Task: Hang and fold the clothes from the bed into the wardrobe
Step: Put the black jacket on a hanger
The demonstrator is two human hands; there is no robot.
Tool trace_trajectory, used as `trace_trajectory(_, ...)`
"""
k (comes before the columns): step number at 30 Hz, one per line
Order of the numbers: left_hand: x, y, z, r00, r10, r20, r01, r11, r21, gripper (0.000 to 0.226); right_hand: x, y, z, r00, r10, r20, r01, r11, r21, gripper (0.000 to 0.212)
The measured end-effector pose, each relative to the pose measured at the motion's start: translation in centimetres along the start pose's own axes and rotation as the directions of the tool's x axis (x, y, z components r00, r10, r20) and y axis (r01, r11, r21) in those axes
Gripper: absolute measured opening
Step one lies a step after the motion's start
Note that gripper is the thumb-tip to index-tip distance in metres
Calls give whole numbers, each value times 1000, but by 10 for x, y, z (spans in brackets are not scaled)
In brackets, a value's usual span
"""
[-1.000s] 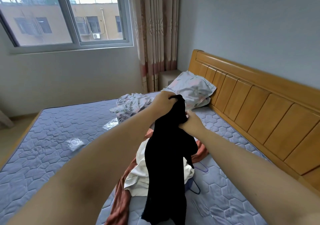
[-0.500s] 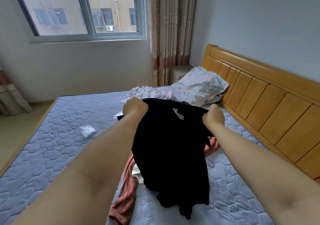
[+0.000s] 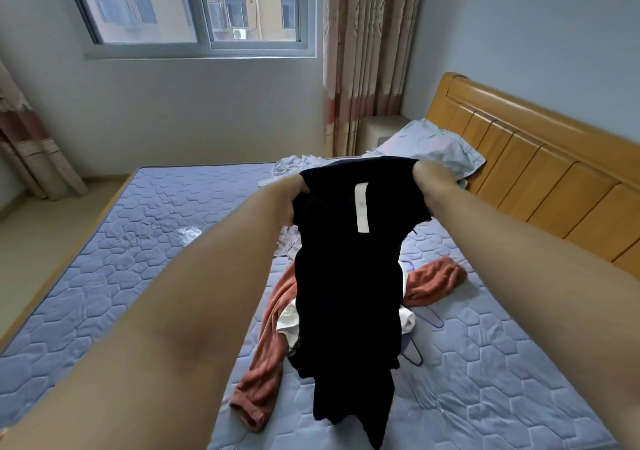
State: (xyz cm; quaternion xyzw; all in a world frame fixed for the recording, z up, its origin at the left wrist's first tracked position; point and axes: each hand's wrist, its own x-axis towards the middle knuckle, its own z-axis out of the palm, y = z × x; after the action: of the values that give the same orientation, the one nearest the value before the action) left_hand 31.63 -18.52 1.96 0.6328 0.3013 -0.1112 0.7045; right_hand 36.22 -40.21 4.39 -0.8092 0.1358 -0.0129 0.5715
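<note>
While our left hand (image 3: pixel 293 200) and right hand (image 3: pixel 425 180) pinch its top corners, we hold the garment (image 3: pixel 346 294) spread above the bed (image 3: pixel 138 249) (label (image 3: pixel 362 207) facing us), likely to find its shape.

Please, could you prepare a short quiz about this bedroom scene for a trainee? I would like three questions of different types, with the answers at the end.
1. Multiple choice: the left hand and the right hand are both raised. Which grips the top edge of the black garment? A. the left only. B. the right only. C. both.
2. True or false: the rust-coloured garment is held up in the air too.
3. Fill in: the long label on the black garment is ____ in colour.

Key: 1 C. 2 False: it lies on the mattress. 3 White.
</note>
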Motion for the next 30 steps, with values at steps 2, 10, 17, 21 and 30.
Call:
trace_trajectory(2, 19, 3, -8, 996, 21, -91, -21, 1000, 1, 15, 22, 3, 13, 998, 38, 49, -37, 999, -28, 54)
trace_trajectory(10, 135, -94, 16, 944, 204, -260, -243, 961, -128, 58, 56, 94, 119, 939, 108, 326, -139, 987, 74, 12)
trace_trajectory(17, 199, -238, 16, 986, -65, -153, 85, 988, 130, 57, 67, 274, 161, 847, 377, 374, -309, 923, -231, 51)
trace_trajectory(21, 220, -321, 23, 973, -189, -131, 215, 951, 224, 47, 64, 384, 162, 788, 531, 313, -393, 824, -408, 46)
trace_trajectory(30, 249, -461, 43, 955, -295, -17, 275, 867, 415, 50, 60, 542, 160, 728, 678, -104, -662, 655, -365, 89)
